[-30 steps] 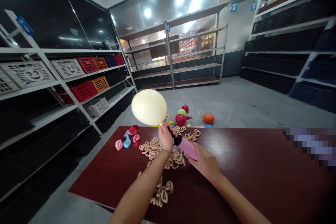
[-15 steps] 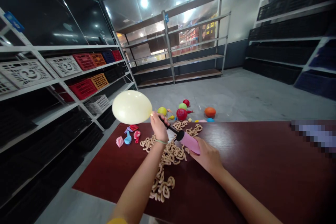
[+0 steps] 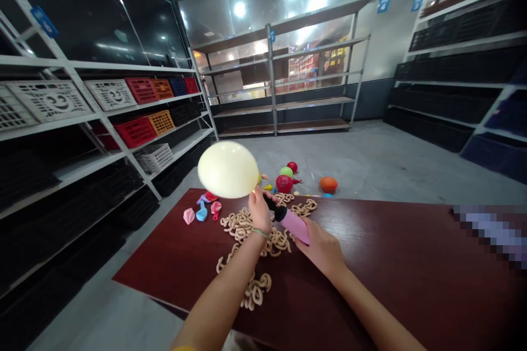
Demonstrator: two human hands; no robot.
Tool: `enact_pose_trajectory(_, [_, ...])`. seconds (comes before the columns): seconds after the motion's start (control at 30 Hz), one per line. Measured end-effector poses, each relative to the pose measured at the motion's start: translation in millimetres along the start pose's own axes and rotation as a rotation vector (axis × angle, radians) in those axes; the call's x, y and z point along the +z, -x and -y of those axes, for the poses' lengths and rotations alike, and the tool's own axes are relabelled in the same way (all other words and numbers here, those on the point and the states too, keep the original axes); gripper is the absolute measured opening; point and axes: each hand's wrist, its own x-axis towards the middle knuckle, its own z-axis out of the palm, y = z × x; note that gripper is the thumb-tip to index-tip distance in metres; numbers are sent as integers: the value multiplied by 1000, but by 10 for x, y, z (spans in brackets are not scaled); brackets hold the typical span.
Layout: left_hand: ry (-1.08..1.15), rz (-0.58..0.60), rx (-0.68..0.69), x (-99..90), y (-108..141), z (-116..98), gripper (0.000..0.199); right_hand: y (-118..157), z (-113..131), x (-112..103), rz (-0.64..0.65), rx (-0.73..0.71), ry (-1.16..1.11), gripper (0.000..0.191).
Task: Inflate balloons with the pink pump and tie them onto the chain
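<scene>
A large pale yellow inflated balloon (image 3: 228, 170) hangs over the table's back edge, its neck pinched in my left hand (image 3: 260, 211). That hand is also around the black front end of a pink hand pump (image 3: 295, 226). Wrapped round the pump's pink body is my right hand (image 3: 323, 249). Under and around my left hand lie many beige curled balloons (image 3: 280, 241). Left of them are several uninflated balloons, among them a light blue one (image 3: 201, 211) and a pink one (image 3: 188, 215).
The dark red table (image 3: 391, 263) fills the foreground. On the floor behind it lie inflated balloons, including a red one (image 3: 284, 184) and an orange one (image 3: 328, 184). Shelves with crates (image 3: 110, 94) stand left; more shelves (image 3: 313, 125) are behind and right.
My left hand and the pale balloon have moved right, closer to the pump's body. Less of the pump's black shaft shows between my hands. The camera view has shifted slightly.
</scene>
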Motion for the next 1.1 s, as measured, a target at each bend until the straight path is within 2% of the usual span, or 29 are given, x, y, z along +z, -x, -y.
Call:
enact_pose_trajectory(0.2, [-4,9,30,179,-11,-37,35,17,-19,27,-31,12,-37,43])
enact_pose_trajectory(0.43, [9,-89,67,210,-48,58,35,-36,33,-46,8,56,-33,43])
enact_pose_trajectory(0.57, [10,-36,37,311,22,108,37,-43,4,-86,-26,100,-50,43])
enact_pose_trajectory(0.67, [-25,-7,4,305,38,91,38,-23,-18,-75,-19,89,-23,41])
enact_pose_trajectory(0.8, [-36,-67,22,124,-92,-108,38,-7,-10,-40,4,-22,27,41])
enact_pose_trajectory(0.93, [-16,-124,145,-54,-351,-550,35,-3,17,-34,-10,-85,5,38])
enact_pose_trajectory(1.03, [4,-121,194,-65,-494,-787,36,-7,24,-31,-17,-89,-22,38])
enact_pose_trajectory(1.1, [7,-112,203,-18,-494,-764,37,-9,18,-22,-17,-72,-25,38])
